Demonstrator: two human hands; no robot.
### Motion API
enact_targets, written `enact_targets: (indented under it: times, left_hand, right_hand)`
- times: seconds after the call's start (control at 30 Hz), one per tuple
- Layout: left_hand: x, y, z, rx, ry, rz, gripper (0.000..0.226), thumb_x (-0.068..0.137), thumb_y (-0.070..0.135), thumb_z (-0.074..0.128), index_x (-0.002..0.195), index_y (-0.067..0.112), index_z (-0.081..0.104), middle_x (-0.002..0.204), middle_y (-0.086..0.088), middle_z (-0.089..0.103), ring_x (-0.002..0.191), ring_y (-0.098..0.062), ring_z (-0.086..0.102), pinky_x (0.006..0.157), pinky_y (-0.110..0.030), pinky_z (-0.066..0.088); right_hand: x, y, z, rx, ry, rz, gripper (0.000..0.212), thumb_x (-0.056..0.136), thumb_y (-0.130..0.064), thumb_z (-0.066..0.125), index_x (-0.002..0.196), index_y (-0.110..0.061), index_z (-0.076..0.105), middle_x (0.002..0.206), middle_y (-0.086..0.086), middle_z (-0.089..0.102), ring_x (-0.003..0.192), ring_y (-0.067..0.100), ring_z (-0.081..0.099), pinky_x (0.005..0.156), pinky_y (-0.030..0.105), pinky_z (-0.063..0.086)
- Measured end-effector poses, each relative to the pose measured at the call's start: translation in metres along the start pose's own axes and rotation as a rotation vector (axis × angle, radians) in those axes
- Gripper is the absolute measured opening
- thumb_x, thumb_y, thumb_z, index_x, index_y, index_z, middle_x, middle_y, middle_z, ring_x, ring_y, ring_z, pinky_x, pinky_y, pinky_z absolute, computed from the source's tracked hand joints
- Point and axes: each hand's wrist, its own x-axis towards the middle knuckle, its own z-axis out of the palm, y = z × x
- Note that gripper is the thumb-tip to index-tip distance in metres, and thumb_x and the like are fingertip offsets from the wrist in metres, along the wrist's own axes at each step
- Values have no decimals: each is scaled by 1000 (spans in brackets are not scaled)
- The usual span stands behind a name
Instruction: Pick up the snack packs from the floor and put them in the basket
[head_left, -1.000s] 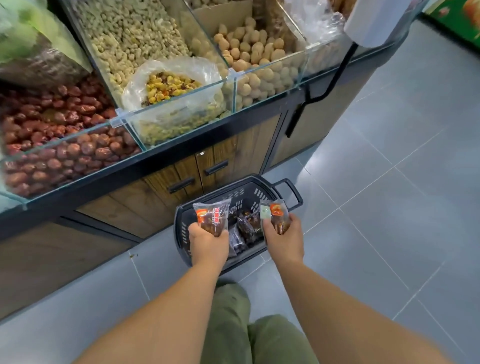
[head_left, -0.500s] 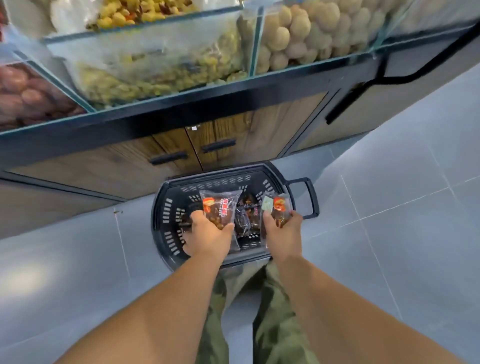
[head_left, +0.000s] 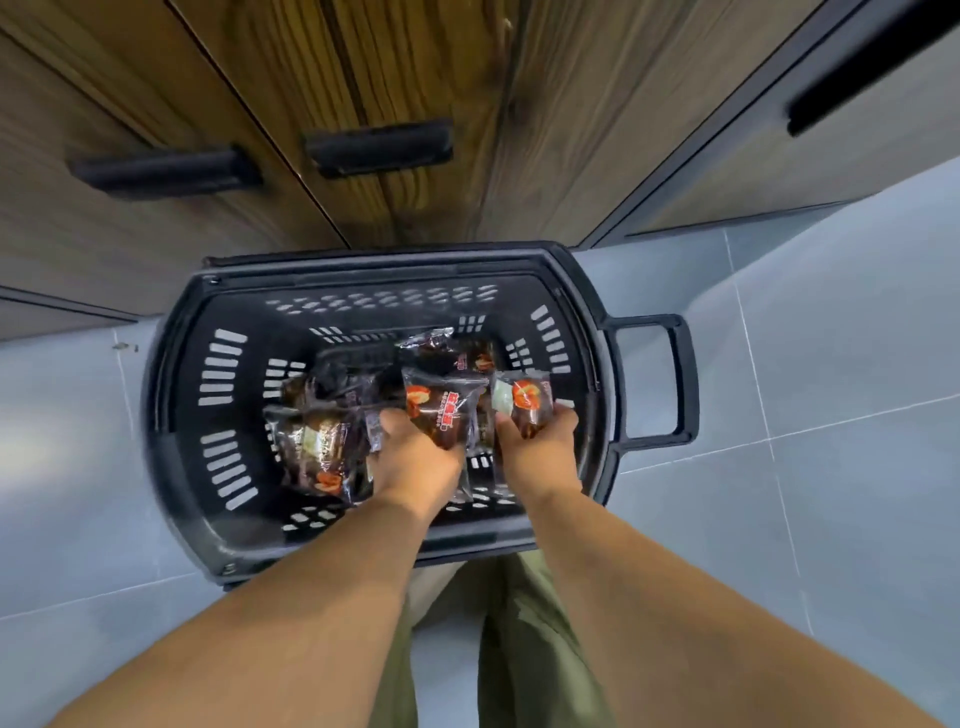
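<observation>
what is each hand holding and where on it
The left hand grips one snack pack by its near end; the right hand grips a second snack pack the same way.

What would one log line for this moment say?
phase: placing | left hand: holds snack pack over basket | right hand: holds second snack pack | basket: other packs inside

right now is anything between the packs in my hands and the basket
Nothing visible. The left hand holds the left pack, the right hand the right pack, both over the open basket, only loose packs beneath.
</observation>
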Motion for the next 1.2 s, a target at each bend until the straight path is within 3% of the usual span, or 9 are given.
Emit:
enact_targets:
  times: [0.1,0.27,0.4,0.53,0.63,0.73,0.9,1.0,1.2]
  left_hand:
    - [29,-2,27,32,-31,-25,59,81,37,68,125,12,37,119,-7,53,103,-28,58,89,-36,50]
    - [45,-10,54,104,-31,-25,65,88,31,65,132,4,25,130,-16,32,102,-29,52,86,-32,45]
    - [55,-17,61,125,-21,-23,68,87,32,66,134,1,28,132,-18,35,122,-36,43,102,-42,42]
    - [55,-15,54,174,-64,-8,71,84,41,67,133,1,34,130,-17,39,118,-36,49,100,-43,44]
    - [49,-9,40,186,-64,-11,58,91,45,55,132,6,41,130,-15,43,112,-35,55,95,-40,48]
    - [34,3,19,175,-23,31,41,99,33,43,130,7,43,135,-15,40,111,-33,55,91,-37,44]
    - [-4,30,-29,167,58,88,21,97,25,41,107,12,54,102,-10,60,84,-26,63,73,-37,54]
    - [-41,53,-61,152,93,141,12,99,21,38,103,16,47,91,-3,59,69,-14,55,58,-25,43]
    - [-136,78,-126,63,146,246,24,99,27,37,111,12,51,107,-8,60,96,-28,58,77,-35,45]
  right_hand:
    - [35,16,20,-60,32,-1,44,77,-55,62,97,-45,24,100,-5,61,95,26,64,93,52,47]
    - [66,28,33,-127,17,-4,61,87,-47,59,132,-22,25,128,7,52,117,34,52,99,53,43]
    - [79,32,41,-169,-28,27,77,87,-47,60,143,-17,17,141,11,39,128,37,42,105,52,39]
    - [79,28,37,-265,-91,31,65,91,-39,56,143,-14,26,138,13,39,125,36,44,105,48,39]
    - [66,18,29,-371,-95,-8,47,97,-34,43,137,-12,36,134,13,42,121,35,46,101,46,42]
    - [45,3,19,-367,-46,-80,38,95,-26,43,131,-15,46,129,10,48,116,33,49,97,46,46]
    - [-7,-36,-4,-361,5,-244,35,94,-25,45,127,-15,51,122,10,57,107,32,56,92,45,49]
    - [-46,-64,-20,-347,30,-332,38,97,-26,45,132,-13,49,127,11,54,113,31,54,97,43,46]
    - [-143,-114,-58,-354,42,-406,41,97,-30,44,135,-15,47,136,11,48,125,30,46,104,39,38]
